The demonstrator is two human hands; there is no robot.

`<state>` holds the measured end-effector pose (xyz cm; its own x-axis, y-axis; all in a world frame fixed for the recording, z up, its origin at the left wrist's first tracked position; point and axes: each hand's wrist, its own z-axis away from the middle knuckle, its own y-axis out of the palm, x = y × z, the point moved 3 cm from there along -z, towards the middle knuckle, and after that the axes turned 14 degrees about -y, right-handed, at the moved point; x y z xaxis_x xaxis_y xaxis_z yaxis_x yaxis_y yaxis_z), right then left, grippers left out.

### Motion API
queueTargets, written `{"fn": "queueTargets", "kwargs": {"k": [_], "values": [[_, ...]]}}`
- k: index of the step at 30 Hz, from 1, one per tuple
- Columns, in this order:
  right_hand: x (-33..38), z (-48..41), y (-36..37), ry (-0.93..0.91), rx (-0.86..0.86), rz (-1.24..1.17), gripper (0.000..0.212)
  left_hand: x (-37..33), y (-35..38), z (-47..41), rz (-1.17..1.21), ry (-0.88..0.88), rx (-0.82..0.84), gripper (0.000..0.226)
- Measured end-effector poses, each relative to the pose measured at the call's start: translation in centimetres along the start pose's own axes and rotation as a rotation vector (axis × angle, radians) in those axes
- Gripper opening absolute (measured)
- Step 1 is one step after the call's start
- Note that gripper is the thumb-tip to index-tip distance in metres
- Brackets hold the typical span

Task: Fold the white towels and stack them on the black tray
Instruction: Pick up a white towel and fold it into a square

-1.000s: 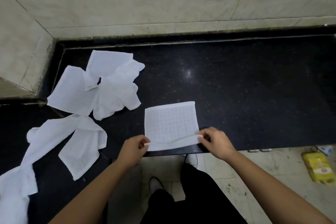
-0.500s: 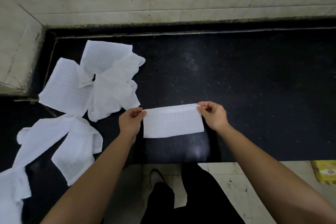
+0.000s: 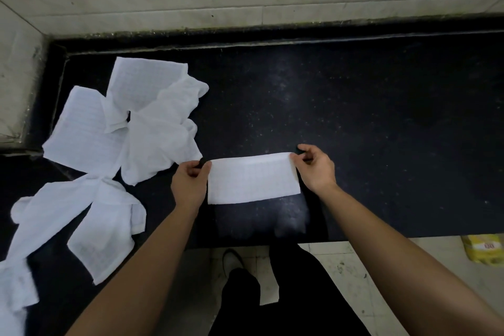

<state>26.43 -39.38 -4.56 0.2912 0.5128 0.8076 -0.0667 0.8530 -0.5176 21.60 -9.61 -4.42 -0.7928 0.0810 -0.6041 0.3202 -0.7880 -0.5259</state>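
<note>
While the folded white towel point(image 3: 252, 177) is lying flat on the black surface point(image 3: 368, 117) near its front edge, both hands are holding it in the head view. The left hand point(image 3: 188, 185) is pinching the far left corner between thumb and curled fingers. The right hand point(image 3: 316, 169) is pinching the far right corner likewise. The towel is spanning the gap between the hands, its near edge lying free. Unfolded white towels point(image 3: 152, 128) are lying crumpled just beside the left hand. A yellow packet point(image 3: 484, 249) is sitting on the floor at right.
</note>
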Motion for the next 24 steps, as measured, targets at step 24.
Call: {"fn": "queueTargets", "kwargs": {"k": [24], "values": [[-2.9,7.2,-0.4,0.177,0.172,-0.067,0.025,6.0,-2.0,3.1,-0.41,0.165,0.039,0.019]]}}
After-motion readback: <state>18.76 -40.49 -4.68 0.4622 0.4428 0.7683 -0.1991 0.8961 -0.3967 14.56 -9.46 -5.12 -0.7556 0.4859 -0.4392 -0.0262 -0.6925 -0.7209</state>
